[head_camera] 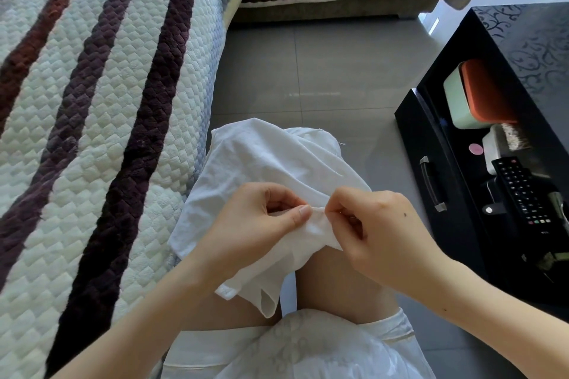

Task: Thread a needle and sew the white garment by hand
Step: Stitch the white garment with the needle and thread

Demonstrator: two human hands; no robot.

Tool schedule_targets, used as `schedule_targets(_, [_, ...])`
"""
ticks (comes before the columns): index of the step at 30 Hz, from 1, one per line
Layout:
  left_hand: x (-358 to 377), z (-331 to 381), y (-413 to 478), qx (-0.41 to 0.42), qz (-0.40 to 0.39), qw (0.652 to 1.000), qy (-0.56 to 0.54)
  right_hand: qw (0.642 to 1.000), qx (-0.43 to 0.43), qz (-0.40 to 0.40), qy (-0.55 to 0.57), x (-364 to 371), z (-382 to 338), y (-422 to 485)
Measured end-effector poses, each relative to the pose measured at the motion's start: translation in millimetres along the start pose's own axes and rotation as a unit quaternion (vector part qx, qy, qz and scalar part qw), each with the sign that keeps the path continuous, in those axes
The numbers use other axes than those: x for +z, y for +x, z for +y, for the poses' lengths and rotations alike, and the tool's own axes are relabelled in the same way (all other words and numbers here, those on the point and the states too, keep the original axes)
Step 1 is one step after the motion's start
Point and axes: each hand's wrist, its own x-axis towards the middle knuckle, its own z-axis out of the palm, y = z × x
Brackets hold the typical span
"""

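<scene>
Both hands meet over the white garment (261, 163), which lies draped across the person's knees in the near middle. On the left hand (255, 224) the grip is closed on a small fold of the cloth, thumb on top. Just beside it, the right hand (385, 224) pinches the same fold between its fingertips; whether a needle is there too is unclear. A striped sofa cover (92, 101) lies to the left and a black desk (538, 40) to the right.

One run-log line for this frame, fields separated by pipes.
left hand: pinches white garment fold | right hand: pinches same fold, needle not discernible | white garment: draped over knees
</scene>
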Motion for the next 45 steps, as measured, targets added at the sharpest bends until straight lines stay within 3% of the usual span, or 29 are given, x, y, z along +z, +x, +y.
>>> schedule_targets(8, [0.7, -1.1, 0.5, -0.014, -0.007, 1.0, 0.01, 0.987, 0.072, -0.039, 0.135, -6.4, 2.6, -1.7])
schedule_targets(28, [7.2, -2.1, 5.3, 0.01, 0.019, 0.995, 0.099, 0.962, 0.133, -0.05, 0.232, -18.4, 1.4, -4.7])
schedule_targets(32, [4.9, -3.0, 5.2, -0.001, 0.006, 0.998, 0.069, 0.947, 0.161, -0.065, 0.271, -21.5, 0.0, -2.3])
schedule_targets(36, [3.1, -3.4, 4.5, -0.016, -0.004, 1.0, 0.025, 0.943, 0.173, -0.061, 0.277, -19.7, 0.4, -2.0])
schedule_targets(45, [0.9, -2.7, 4.7, -0.025, -0.031, 0.999, -0.022, 0.971, 0.121, -0.031, 0.203, -11.9, -2.5, -3.6])
